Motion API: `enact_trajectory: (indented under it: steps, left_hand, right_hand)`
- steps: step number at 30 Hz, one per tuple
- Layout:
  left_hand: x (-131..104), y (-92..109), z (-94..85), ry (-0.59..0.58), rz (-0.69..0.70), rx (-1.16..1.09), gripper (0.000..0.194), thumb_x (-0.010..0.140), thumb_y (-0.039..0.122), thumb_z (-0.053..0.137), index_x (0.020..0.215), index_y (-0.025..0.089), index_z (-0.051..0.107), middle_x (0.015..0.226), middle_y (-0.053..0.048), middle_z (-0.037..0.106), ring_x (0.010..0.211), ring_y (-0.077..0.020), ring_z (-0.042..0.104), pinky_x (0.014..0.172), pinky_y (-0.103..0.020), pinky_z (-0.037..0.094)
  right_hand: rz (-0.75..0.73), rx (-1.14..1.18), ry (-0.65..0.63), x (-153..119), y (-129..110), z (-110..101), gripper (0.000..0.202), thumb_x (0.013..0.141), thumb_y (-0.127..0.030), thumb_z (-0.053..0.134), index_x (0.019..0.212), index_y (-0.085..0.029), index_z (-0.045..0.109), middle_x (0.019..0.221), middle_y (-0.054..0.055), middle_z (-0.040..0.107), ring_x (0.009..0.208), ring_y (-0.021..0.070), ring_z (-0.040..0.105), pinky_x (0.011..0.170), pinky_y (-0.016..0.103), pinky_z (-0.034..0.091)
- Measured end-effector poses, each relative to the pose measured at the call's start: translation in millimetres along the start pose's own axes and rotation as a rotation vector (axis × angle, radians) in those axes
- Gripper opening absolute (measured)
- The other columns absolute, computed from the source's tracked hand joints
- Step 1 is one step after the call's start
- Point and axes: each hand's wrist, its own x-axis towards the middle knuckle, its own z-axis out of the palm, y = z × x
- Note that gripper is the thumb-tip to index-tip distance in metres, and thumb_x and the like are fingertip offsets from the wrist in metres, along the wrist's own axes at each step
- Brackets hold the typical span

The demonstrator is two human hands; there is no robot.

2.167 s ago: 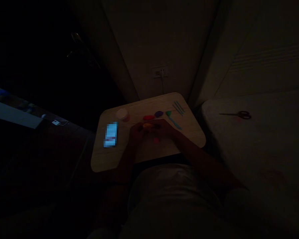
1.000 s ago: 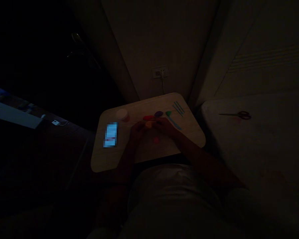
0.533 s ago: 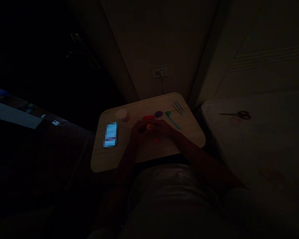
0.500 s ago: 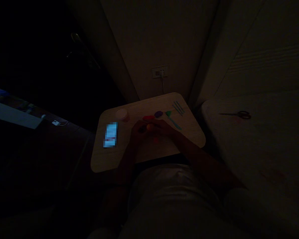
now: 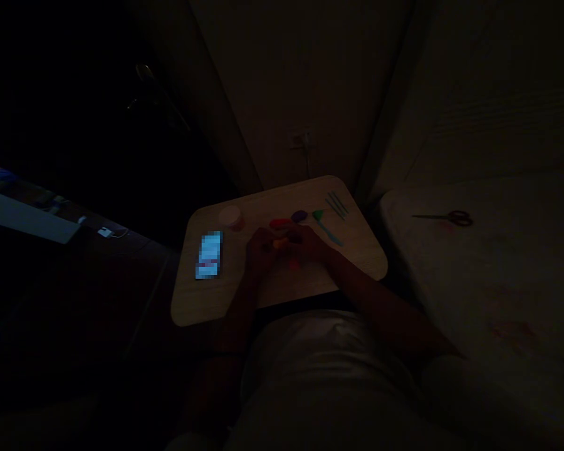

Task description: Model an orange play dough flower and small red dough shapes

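The left hand (image 5: 262,246) and the right hand (image 5: 310,243) meet over the middle of the desk (image 5: 197,300), fingers curled inward, pinching a small orange piece (image 5: 280,242) between them. The light is too dim to show how each finger bears on it. The piece looks smooth and soft-edged, like modelling clay.

Just beyond the fingers lies a red lump (image 5: 280,223), elongated and rounded, with an oval purple lump (image 5: 299,215) just beside it. Further right sits a green piece (image 5: 318,214), roughly triangular, at the upper end of a slim light-blue strip (image 5: 330,233) that slants toward the right edge. Three thin, straight bluish sticks (image 5: 337,205) lie nearly parallel near the far right corner. A pink piece (image 5: 294,264) lies on the near side of the hands.

To the left stands a round tub (image 5: 230,216) with a pale lid; nearer is a phone (image 5: 209,255), its lit screen broken into blue blocks too coarse to read.

The desk has rounded corners and a pale, wood-like top. Beyond it, a cord hangs from a wall outlet (image 5: 301,138). At right, dark scissors (image 5: 459,218) rest on a broad pale surface (image 5: 451,269).
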Motion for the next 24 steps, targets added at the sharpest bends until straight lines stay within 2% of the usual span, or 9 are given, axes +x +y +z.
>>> enact_trajectory:
  steps: [3,8,13,19,24]
  left_hand:
    - [-1.9,1.3,0.5,0.012,0.036,0.057,0.02,0.086,0.042,0.072,0.087,0.023,0.072,0.094,-0.005,0.06,0.088,-0.0211,0.059,0.081,-0.035,0.052]
    - [-3.4,-2.1,3.9,0.008,0.066,0.131,0.02,0.086,0.036,0.07,0.1,0.022,0.069,0.107,-0.008,0.055,0.099,-0.0243,0.057,0.087,-0.038,0.051]
    - [-2.1,-2.8,7.1,-0.068,0.089,0.061,0.031,0.085,0.027,0.07,0.115,0.023,0.063,0.113,-0.008,0.056,0.104,-0.0259,0.056,0.094,-0.041,0.05]
    - [-0.7,-5.2,5.9,-0.071,0.067,0.021,0.043,0.085,0.027,0.07,0.126,0.023,0.059,0.119,-0.01,0.058,0.108,-0.0266,0.058,0.095,-0.041,0.05]
    - [-1.5,-5.1,5.5,-0.127,0.071,-0.009,0.045,0.086,0.028,0.071,0.129,0.024,0.06,0.124,-0.01,0.061,0.112,-0.0269,0.059,0.099,-0.044,0.049]
  right_hand:
    - [0.012,-0.023,0.015,1.4,0.3,-0.3,0.06,0.085,-0.048,0.073,0.135,-0.017,0.062,0.117,0.011,0.074,0.093,0.0208,0.071,0.08,0.03,0.055]
    - [0.041,-0.242,-0.005,3.6,4.9,-0.4,0.041,0.079,-0.039,0.077,0.112,-0.014,0.076,0.091,0.007,0.076,0.078,0.0197,0.068,0.073,0.03,0.052]
    - [0.03,-0.22,0.038,4.2,5.3,0.5,0.047,0.08,-0.038,0.077,0.122,-0.019,0.074,0.106,0.007,0.078,0.088,0.0201,0.071,0.081,0.03,0.052]
    - [0.005,-0.157,0.033,5.8,9.8,-0.9,0.034,0.086,-0.038,0.072,0.115,-0.02,0.077,0.108,0.007,0.078,0.094,0.0221,0.072,0.086,0.032,0.053]
    - [-0.039,-0.217,0.03,5.7,10.5,-3.6,0.024,0.093,-0.034,0.065,0.106,-0.02,0.079,0.104,0.007,0.079,0.093,0.0228,0.072,0.087,0.034,0.052]
